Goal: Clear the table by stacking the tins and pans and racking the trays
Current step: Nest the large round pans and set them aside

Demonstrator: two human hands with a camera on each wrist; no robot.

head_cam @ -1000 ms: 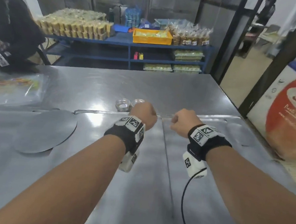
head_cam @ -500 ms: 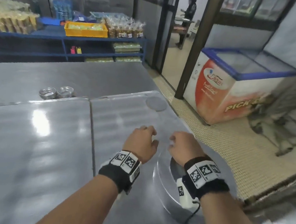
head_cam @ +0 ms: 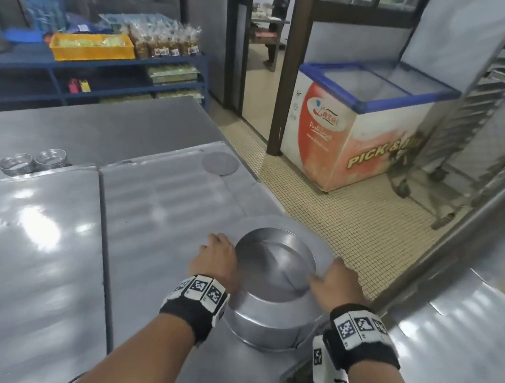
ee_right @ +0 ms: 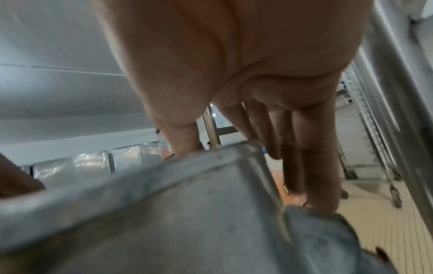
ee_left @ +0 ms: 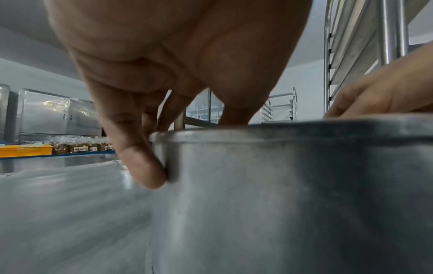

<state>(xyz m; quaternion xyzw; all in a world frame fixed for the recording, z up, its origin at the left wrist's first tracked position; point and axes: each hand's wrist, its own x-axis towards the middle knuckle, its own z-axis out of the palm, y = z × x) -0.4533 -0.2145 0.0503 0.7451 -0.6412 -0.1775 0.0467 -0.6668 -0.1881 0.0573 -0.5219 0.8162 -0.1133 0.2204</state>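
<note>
A round, deep metal pan [head_cam: 269, 286] stands on a flat round disc [head_cam: 323, 245] at the table's near right corner. My left hand [head_cam: 216, 259] grips its left rim, with the fingers [ee_left: 140, 157] down the outside wall of the pan [ee_left: 281, 194] and the thumb over the edge. My right hand [head_cam: 335, 281] grips the right rim the same way, fingers [ee_right: 321, 176] hanging down outside the pan [ee_right: 164, 213]. Two stacks of small tins [head_cam: 33, 162] sit at the far left. Flat trays [head_cam: 165, 207] cover the table top.
A tall tray rack [head_cam: 484, 137] stands to the right across a tiled floor, with a chest freezer [head_cam: 361, 124] beside it. A small round disc [head_cam: 220, 163] lies at the tray's far corner. Blue shelves [head_cam: 102, 63] with packed goods line the back. A person stands in the far doorway.
The view has swung right. Both hands left the trays' far edge, came back to the near right corner and took hold of the round pan's rim.
</note>
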